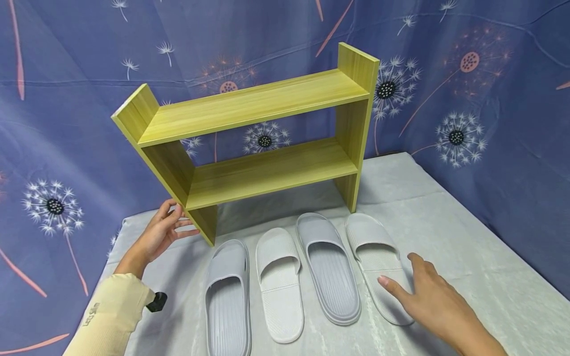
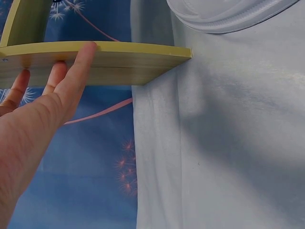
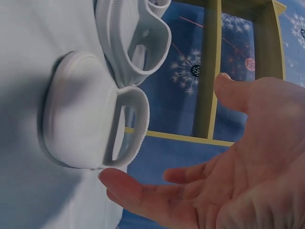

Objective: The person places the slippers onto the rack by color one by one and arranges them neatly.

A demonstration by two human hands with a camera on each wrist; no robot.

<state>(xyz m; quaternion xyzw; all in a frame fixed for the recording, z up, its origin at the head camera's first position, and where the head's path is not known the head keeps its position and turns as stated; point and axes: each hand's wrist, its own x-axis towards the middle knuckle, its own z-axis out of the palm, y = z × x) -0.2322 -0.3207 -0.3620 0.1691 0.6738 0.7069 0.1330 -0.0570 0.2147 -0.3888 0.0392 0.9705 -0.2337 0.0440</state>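
A two-tier wooden shoe rack (image 1: pixel 267 178) stands at the back of the table. My left hand (image 1: pixel 162 232) touches the rack's left side panel near its lower end, and in the left wrist view its straight fingers (image 2: pixel 78 71) lie against that panel. In front of the rack, side by side, lie a grey slipper (image 1: pixel 227 306), a white slipper (image 1: pixel 280 301), a second grey slipper (image 1: pixel 331 277) and a second white slipper (image 1: pixel 378 267). Over the rightmost white slipper hovers my right hand (image 1: pixel 438 301), thumb and fingers spread, holding nothing.
A pale cloth covers the table (image 1: pixel 481 267). Behind it hangs a blue curtain (image 1: pixel 285 29) printed with dandelions. Both rack shelves are bare. A small black object (image 1: pixel 157 301) shows at the left sleeve.
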